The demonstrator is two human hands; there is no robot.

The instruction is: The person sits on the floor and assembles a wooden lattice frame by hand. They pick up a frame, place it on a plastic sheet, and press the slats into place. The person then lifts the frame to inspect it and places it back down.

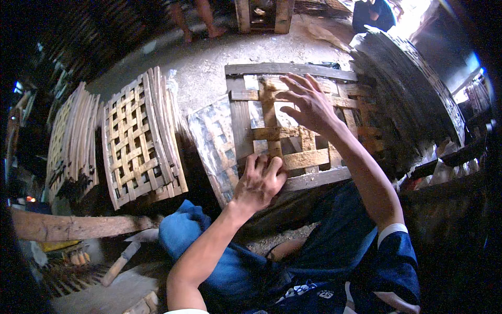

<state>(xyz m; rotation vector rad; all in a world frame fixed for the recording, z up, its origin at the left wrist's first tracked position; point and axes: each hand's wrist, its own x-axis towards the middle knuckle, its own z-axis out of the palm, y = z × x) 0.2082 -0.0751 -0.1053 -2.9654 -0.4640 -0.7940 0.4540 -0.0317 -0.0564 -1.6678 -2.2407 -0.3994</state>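
A wooden frame (314, 180) lies in front of me, with flat bamboo strips (306, 158) woven across it. One darker upright bamboo strip (269, 112) runs through the weave near the left side. My left hand (260, 180) is at the near end of that strip, fingers bent and closed on it by the frame's lower bar. Over the upper part of the weave, my right hand (308, 102) is spread, with its fingers apart near the strip's far end. Whether its palm touches the strips cannot be seen.
Stacked woven bamboo panels (130, 141) stand to the left, another stack (70, 141) beyond. Dark stacked panels (413, 89) lean at the right. A knife (123, 261) lies by my knee, below a wooden beam (78, 226). A person (374, 15) sits far right; bare legs (196, 21) show behind.
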